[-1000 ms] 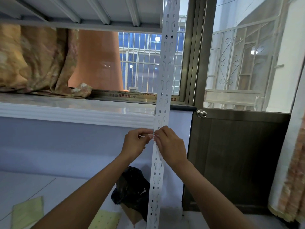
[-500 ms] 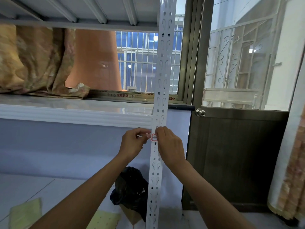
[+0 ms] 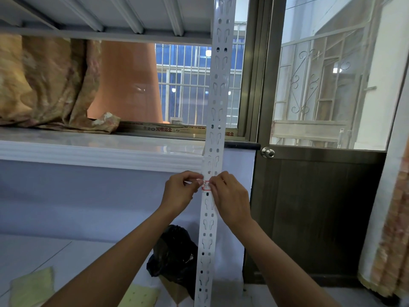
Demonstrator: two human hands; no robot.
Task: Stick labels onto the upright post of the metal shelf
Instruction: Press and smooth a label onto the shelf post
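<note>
A white perforated upright post point(image 3: 215, 103) of the metal shelf runs from top to bottom through the middle of the head view. A small white label with a red border point(image 3: 206, 185) lies on the post at hand height. My left hand point(image 3: 180, 191) pinches the label's left edge with thumb and fingertips. My right hand point(image 3: 229, 197) presses fingertips on the label's right edge and covers part of it. Both forearms reach up from the bottom of the frame.
A shelf deck point(image 3: 110, 16) spans overhead at top left. Behind the post are a white window ledge point(image 3: 88, 149) with bunched curtain fabric point(image 3: 44, 85) and a dark door point(image 3: 316, 207) with a round knob point(image 3: 267, 152). A black bag point(image 3: 174, 255) and yellow-green sheets point(image 3: 31, 286) lie on the floor.
The red-bordered label, hidden between my fingertips a second ago, now shows on the post. Both hands stay at the same height, and the view has shifted slightly.
</note>
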